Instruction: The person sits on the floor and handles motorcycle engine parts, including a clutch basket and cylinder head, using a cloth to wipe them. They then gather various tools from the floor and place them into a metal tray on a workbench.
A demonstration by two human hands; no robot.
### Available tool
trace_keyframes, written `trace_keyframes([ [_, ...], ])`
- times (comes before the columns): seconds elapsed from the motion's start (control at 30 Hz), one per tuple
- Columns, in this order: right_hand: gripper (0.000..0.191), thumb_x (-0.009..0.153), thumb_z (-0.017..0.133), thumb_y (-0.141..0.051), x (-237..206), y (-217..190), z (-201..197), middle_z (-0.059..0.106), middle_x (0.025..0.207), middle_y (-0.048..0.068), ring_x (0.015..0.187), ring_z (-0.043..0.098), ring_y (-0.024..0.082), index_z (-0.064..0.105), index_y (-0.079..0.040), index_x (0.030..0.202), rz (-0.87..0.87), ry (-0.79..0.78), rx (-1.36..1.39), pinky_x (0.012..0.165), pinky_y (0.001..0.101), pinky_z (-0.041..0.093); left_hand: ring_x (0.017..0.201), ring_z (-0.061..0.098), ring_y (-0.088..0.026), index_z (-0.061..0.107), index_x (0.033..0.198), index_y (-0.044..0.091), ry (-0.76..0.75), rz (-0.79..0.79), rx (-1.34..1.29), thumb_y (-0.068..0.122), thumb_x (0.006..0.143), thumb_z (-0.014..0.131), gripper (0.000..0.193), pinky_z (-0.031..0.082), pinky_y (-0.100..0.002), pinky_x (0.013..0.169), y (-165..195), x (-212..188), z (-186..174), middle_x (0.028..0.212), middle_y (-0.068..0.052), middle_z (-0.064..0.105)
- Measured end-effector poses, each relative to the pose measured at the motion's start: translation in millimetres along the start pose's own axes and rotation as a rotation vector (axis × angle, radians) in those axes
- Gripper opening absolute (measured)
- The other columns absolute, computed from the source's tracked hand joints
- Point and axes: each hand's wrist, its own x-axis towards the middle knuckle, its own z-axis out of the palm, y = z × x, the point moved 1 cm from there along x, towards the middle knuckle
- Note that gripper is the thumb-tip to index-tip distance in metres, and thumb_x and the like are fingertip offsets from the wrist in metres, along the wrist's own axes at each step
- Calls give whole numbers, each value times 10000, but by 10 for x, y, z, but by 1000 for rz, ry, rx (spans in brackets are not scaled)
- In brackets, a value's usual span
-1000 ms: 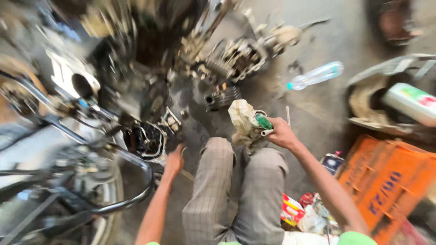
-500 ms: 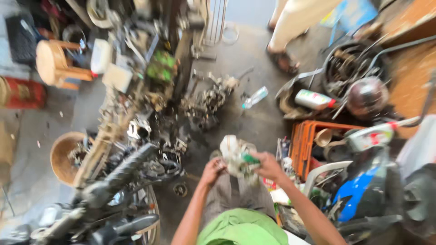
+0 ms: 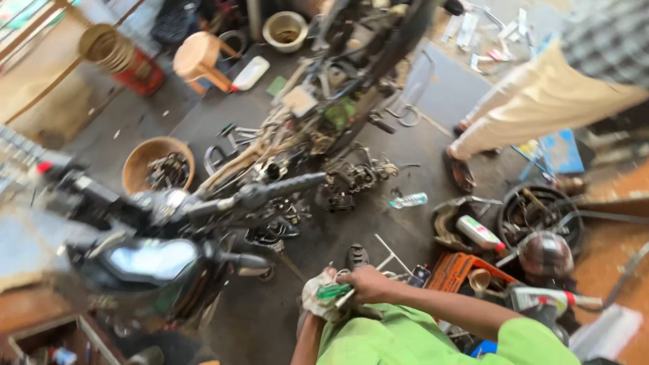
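Note:
My right hand [image 3: 368, 284] is closed around a green-handled tool [image 3: 334, 292] and presses it into a dirty white rag [image 3: 316, 297]. Most of my left hand [image 3: 309, 312] is hidden under the rag, which it grips from below. Both hands meet in front of my green shirt [image 3: 378, 334], above the concrete floor. A black sandal [image 3: 357, 255] lies just beyond the hands.
A motorcycle handlebar [image 3: 257, 192] juts across at the left, and a stripped motorcycle frame [image 3: 324, 115] stands behind it. On the floor are a brown bowl of parts [image 3: 157, 162], a plastic bottle [image 3: 409, 200], an orange crate [image 3: 460, 270] and a helmet [image 3: 544, 255]. Another person's legs [image 3: 534, 108] stand at the upper right.
The view has pulled back and swung right over the workshop. My left hand has left the engine parts and joined the right hand on the rag.

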Motion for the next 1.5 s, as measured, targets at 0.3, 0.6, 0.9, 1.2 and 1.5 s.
trace_keyframes([
  [0.3,494,855,731,-221,692,-816,1033,688,800,224,799,660,454,605,-133,1324,-415,-492,-250,731,565,506,930,693,-197,609,1244,-6,537,287,-365,101,1010,585,258,586,-363,848,-441,-1496,-1182,1030,-78,692],
  [0.6,235,995,687,-248,1545,-1771,1986,562,667,42,573,468,126,760,-25,986,-187,-622,80,517,326,374,921,687,-196,610,1224,-1,1095,656,-784,117,1016,577,241,580,-359,842,-1430,-3203,-2296,1022,-77,688],
  [0.9,468,1098,504,-408,2637,-3277,2493,331,549,-22,453,293,100,404,-126,737,16,-714,845,437,279,290,912,681,-194,612,1204,4,1250,795,-998,133,1023,568,226,575,-356,836,-1787,-3777,-2711,1015,-77,685],
  [1.2,419,1066,549,-459,4266,-4765,4247,306,587,-73,469,274,44,441,-167,784,408,-985,750,433,216,256,904,675,-193,613,1184,9,1300,780,-1218,149,1030,560,215,570,-353,830,-1655,-3581,-3379,1008,-76,682],
  [1.5,371,1082,563,-302,5729,-7300,6406,366,554,-39,436,352,98,415,-159,773,261,-1321,614,406,266,299,895,669,-192,615,1164,14,1439,788,-1227,165,1037,551,208,564,-350,824,-757,-4046,-5256,1001,-76,678],
])
